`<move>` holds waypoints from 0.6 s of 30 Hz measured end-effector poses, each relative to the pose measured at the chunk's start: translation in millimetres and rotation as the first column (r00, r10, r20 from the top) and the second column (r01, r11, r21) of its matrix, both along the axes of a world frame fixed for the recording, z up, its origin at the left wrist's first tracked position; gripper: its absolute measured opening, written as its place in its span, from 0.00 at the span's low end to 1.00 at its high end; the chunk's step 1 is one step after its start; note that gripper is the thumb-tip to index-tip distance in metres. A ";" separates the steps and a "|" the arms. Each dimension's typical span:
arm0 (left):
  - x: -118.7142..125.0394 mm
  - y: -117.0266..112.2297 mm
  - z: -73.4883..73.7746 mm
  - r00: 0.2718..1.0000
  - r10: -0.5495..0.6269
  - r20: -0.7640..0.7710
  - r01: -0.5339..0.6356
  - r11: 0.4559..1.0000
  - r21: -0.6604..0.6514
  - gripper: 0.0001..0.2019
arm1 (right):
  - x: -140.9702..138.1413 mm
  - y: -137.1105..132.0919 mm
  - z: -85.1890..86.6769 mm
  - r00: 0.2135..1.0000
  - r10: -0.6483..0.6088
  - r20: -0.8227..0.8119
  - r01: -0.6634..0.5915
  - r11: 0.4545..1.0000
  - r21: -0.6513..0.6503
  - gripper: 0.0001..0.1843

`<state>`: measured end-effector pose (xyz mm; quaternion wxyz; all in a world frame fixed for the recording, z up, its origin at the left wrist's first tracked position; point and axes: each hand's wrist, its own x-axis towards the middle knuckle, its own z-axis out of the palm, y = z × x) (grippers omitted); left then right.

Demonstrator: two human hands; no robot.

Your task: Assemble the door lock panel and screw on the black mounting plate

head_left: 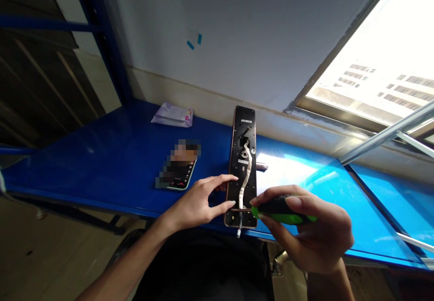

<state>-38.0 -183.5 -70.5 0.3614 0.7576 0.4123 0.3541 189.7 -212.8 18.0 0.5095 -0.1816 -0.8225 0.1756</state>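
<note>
A long black door lock panel [233, 188] with a copper-coloured rim lies lengthwise on the blue table. A whitish wrapped cable [246, 174] runs down its face, and the plug end hangs past the near edge. My right hand [315, 228] is closed round the handle of a green and black screwdriver [280, 211]. Its thin shaft points left across the lower part of the panel. My left hand [203, 201] rests at the panel's left side, thumb and index finger stretched apart onto its face; the other fingers are partly hidden. The thumb tip is close to the shaft.
A phone [181, 174], partly pixelated, lies left of the panel. Behind it is a lilac soft pack [172, 115] near the wall. A small cylindrical item [261, 166] sits just right of the panel. Metal rails [389, 131] cross the right side under a bright window.
</note>
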 end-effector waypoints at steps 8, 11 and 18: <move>-0.9 -0.4 -3.2 1.000 -0.016 -0.011 0.016 1.000 0.001 0.28 | 1.2 1.1 -1.6 1.000 0.009 -0.009 -0.009 1.000 -0.001 0.41; -1.0 -0.1 -3.1 1.000 -0.017 -0.008 0.017 1.000 -0.001 0.28 | 1.5 0.8 -2.7 1.000 0.011 -0.009 -0.011 1.000 -0.004 0.40; -1.5 0.1 -1.0 1.000 -0.018 -0.018 0.017 1.000 -0.012 0.28 | 8.6 -4.6 -5.1 0.998 0.028 0.060 -0.023 0.997 -0.074 0.39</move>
